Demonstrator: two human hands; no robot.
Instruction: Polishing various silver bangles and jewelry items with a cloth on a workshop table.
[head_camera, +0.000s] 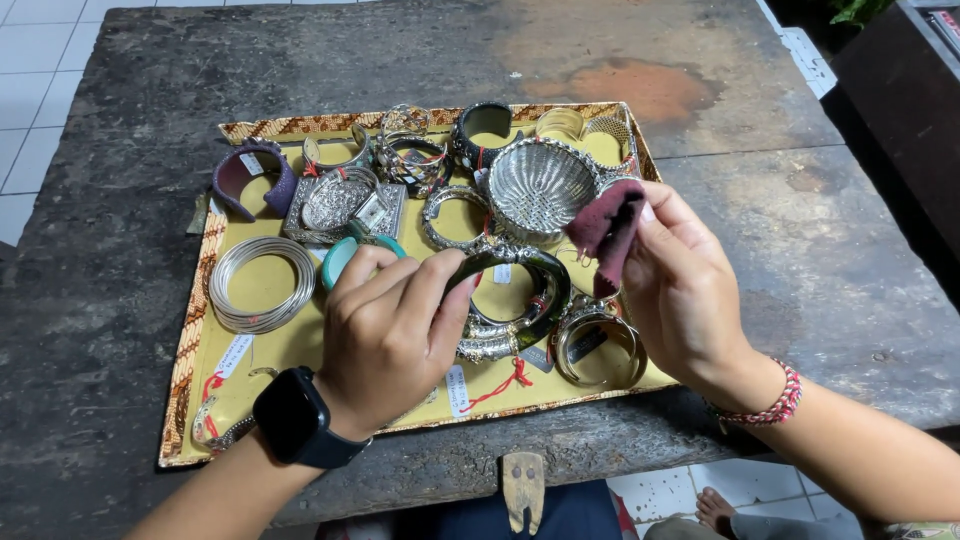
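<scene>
Dark green and glossy, the bangle (520, 290) sits pinched in my left hand (385, 335), fingers closed on its left rim, at centre frame just above the tray (190, 350). My right hand (680, 290) is closed on a maroon polishing cloth (605, 230) beside it. I judge the bangle stiff, slippery and fairly light; its silver end caps (490, 345) look the surest grip. Around lie a silver filigree bowl (538, 188), wire bangles (262, 283) and the dark counter (800, 250).
</scene>
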